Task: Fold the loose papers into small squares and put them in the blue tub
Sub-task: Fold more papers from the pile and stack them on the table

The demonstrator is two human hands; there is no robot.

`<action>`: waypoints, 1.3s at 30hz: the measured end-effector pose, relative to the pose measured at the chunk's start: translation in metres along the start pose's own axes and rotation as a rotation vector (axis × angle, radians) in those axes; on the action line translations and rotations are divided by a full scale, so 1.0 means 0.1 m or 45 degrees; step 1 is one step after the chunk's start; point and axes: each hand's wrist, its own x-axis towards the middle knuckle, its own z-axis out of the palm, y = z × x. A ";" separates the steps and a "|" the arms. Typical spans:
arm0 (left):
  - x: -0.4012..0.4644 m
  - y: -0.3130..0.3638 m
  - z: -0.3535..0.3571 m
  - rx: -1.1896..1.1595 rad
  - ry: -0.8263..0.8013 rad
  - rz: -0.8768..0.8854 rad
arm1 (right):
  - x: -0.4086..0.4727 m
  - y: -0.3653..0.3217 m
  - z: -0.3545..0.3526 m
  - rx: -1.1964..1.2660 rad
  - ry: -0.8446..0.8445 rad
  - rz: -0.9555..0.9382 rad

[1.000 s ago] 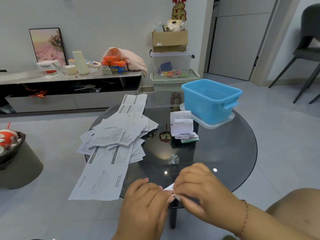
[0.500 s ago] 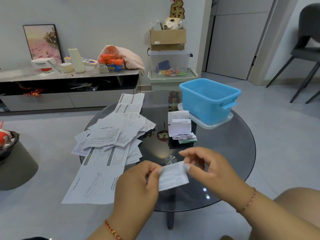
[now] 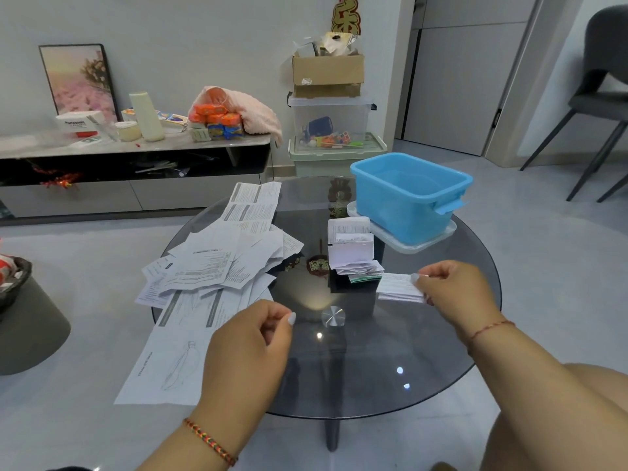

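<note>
1. At the far left of the round glass counter (image 3: 452,348), the loose papers (image 3: 217,263) lie in an overlapping heap. One long printed sheet (image 3: 163,365) reaches past the near-left rim toward the floor.

2. The left hand (image 3: 251,348) hovers over the near-left part of the counter, just beside the right edge of that heap. Its grip is empty: the fingers curl loosely inward with the thumb tip near the forefinger, and nothing is between them. A braided bracelet (image 3: 209,441) sits on that wrist.

3. Near the counter's middle, a small stack of folded squares (image 3: 351,249) rests on a dark block, well apart from the left hand and just left of the right hand's paper.

4. The folded paper (image 3: 397,287) is held in the air over the counter, level with the base of that stack. It sticks out to the left of the grip, so most of it shows, and only its right edge lies inside the fingers.

5. The right hand (image 3: 452,294) pinches that right edge between thumb and curled fingers. A thin red cord circles its wrist.

6. The blue tub (image 3: 407,212) stands on a clear lid at the far right of the counter, behind the right hand and apart from it. The folded paper is outside the tub, nearer the viewer than its front wall.
</note>
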 end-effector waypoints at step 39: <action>-0.02 0.30 -0.19 0.760 -0.135 0.766 | -0.89 -0.27 0.16 -0.244 -0.372 -1.104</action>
